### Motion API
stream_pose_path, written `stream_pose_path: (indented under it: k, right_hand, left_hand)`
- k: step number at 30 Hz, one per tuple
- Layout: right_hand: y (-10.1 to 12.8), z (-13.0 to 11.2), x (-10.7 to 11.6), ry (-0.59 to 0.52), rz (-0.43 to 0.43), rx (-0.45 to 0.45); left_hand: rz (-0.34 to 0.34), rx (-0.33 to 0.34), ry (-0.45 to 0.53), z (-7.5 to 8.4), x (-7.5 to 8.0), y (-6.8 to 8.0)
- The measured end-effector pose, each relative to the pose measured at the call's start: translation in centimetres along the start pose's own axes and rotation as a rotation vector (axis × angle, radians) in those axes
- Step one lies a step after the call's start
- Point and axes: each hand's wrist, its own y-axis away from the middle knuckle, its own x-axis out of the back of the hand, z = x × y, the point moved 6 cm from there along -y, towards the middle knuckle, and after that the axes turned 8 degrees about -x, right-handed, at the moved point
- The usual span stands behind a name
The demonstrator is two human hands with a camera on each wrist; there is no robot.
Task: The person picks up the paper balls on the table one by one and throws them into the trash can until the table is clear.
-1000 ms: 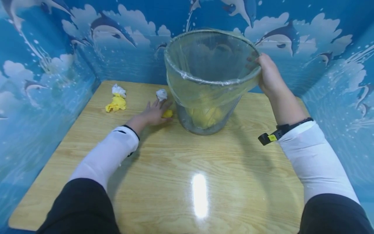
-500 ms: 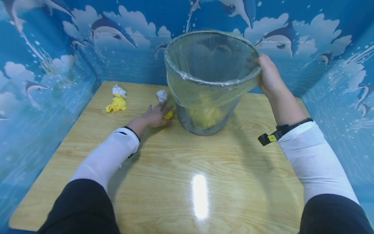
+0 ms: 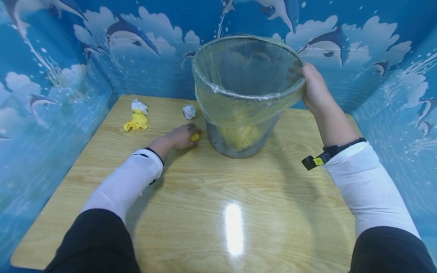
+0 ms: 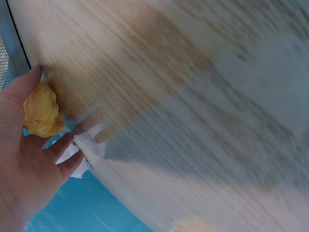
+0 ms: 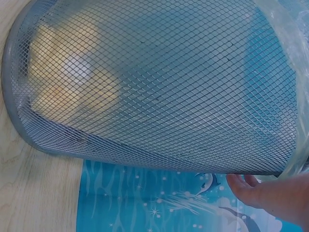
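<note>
My left hand (image 3: 181, 137) is low over the table beside the wastebasket's base, curled round a crumpled yellow paper ball (image 3: 195, 137). The left wrist view shows that ball (image 4: 42, 112) between thumb and fingers. With my right hand (image 3: 315, 89) I grip the rim of the mesh wastebasket (image 3: 235, 148) on its right side, some fingertips showing through the liner. A translucent pale-yellow bag (image 3: 222, 104) lines the basket and folds over its rim. Through the mesh in the right wrist view, yellow crumpled paper (image 5: 58, 92) and a whitish piece lie at the bottom.
A white paper ball (image 3: 189, 112) lies behind my left hand. Another white ball (image 3: 139, 106) and a yellow one (image 3: 136, 122) touch at the table's back left. Dolphin-printed walls (image 3: 157, 72) enclose the wooden table (image 3: 191, 212).
My left fingers were spread over the yellow paper ball and have curled in round it, drawing back from the white ball behind. The right hand and wastebasket stay put.
</note>
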Motion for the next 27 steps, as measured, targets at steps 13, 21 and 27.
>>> stream_pose_path:
  k: [13,21,27]
  right_hand:
    - [0.01,-0.06,0.14,-0.006,-0.009,-0.010]
    - [-0.02,0.10,0.13,0.001,-0.010,-0.016]
    - [0.01,-0.02,0.10,0.001,-0.007,0.003]
  left_hand:
    - [0.019,-0.044,0.019,0.09,0.40,-0.04]
    - [0.010,-0.051,0.027,0.26,0.47,0.00]
    - [0.033,-0.046,0.048,0.28,0.61,-0.03]
